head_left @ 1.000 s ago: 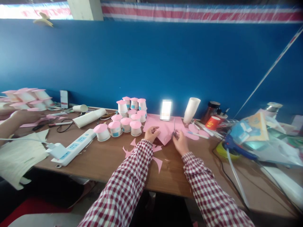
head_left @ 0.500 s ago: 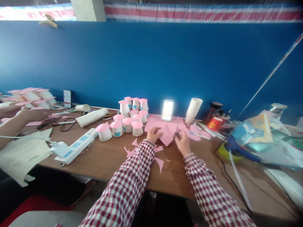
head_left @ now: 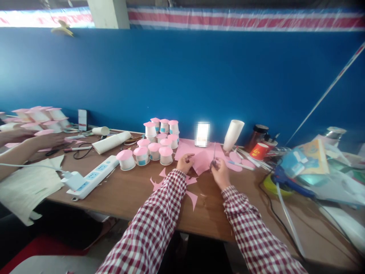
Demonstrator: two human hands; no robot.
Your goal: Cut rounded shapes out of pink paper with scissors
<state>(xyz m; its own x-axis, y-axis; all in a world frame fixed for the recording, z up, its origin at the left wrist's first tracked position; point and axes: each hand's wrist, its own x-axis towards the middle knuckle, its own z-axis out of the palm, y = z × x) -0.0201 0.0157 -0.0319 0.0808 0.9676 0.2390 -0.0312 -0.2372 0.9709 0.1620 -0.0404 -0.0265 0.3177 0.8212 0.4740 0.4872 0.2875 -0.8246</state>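
Note:
My left hand [head_left: 185, 163] pinches the left edge of a piece of pink paper [head_left: 202, 163] above the table. In my right hand [head_left: 221, 172] is a pair of scissors [head_left: 214, 155], its blades pointing up and away beside the paper's right edge. Whether the blades touch the paper I cannot tell. Behind the held piece lies a larger pink sheet [head_left: 184, 147]. Pink scraps [head_left: 192, 199] are scattered around my left wrist. Cut pink rounds [head_left: 234, 165] lie just right of my right hand.
White paper cups topped with pink discs [head_left: 165, 155] stand stacked on the left. Beyond them are a power strip [head_left: 94, 177] and a co-worker's hands [head_left: 48, 140]. A tilted white cup stack [head_left: 233, 135], a red cup [head_left: 259, 151] and plastic bags [head_left: 308, 163] occupy the right.
The held pink paper has turned slightly between my hands, its lower corner shifting a little upward and left. Both hands keep nearly the same place. The co-worker's hands have moved slightly.

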